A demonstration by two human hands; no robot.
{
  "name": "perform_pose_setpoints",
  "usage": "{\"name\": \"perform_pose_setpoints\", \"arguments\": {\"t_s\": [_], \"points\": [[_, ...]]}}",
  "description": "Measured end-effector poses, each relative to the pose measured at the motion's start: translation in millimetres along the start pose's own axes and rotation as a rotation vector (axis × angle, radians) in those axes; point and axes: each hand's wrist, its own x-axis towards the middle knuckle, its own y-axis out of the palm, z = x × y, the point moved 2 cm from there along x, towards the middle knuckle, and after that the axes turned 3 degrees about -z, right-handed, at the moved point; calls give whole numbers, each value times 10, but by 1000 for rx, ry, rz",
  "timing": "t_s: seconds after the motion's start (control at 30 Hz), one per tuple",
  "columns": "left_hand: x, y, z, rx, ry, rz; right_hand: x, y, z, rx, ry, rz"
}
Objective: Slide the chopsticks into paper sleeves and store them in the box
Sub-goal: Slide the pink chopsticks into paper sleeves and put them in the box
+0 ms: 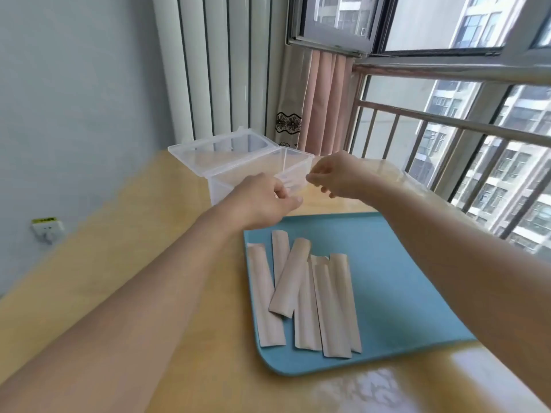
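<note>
We see yellow table (125, 293); blue tray (396, 293) on it, six paper sleeves (298, 290) lying there, some overlapping. Clear box (235, 162) at far end, lid open. Left hand (262, 201), right hand (334, 174) at box's near rim, fingers curled; held item blurred, grip unclear. Chopsticks not discernible.

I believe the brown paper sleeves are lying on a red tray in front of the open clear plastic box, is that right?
Not quite: the head view shows the tray is blue, not red. The brown paper sleeves do lie on it, in front of the open clear plastic box.
</note>
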Motion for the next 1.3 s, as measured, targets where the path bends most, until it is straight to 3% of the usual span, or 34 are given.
{"name": "perform_pose_setpoints", "arguments": {"t_s": [0.1, 0.17, 0.27, 0.4, 0.6, 0.77, 0.9, 1.0, 1.1, 1.17, 1.2, 1.3], "points": [[-224, 429, -222, 389, 23, 129, -546, -118, -333, -117, 34, 138], [-360, 622, -358, 521, 60, 173, -909, -195, -468, -100, 63, 276], [-460, 686, -460, 501, 87, 223, -1277, -168, -510, 29, 20, 402], [-460, 687, -426, 450, 106, 267, -1391, -53, -514, 10, -58, 377], [-366, 707, -343, 285, 60, 298, -1382, -27, -623, 134, -13, 349], [-326, 637, -309, 195, 36, 244, -1319, -209, -756, 688, 180, 180], [-340, 639, -479, -267, -39, 32, -1291, -436, -918, 1067, 289, 54], [-500, 747, -668, -716, -189, 292, -1322, -376, -877, 1208, 284, 113], [-707, 883, -799, -967, -259, 521, -1378, -245, -698, 1258, 251, 148], [-745, 953, -800, -1083, -315, 510, -1393, -219, -622, 1206, 243, 140], [-741, 960, -786, -1112, -353, 499, -1366, -247, -648, 1032, 223, 61], [-662, 933, -688, -1078, -443, 442, -1280, -501, -918, 29, 181, -354]]}}
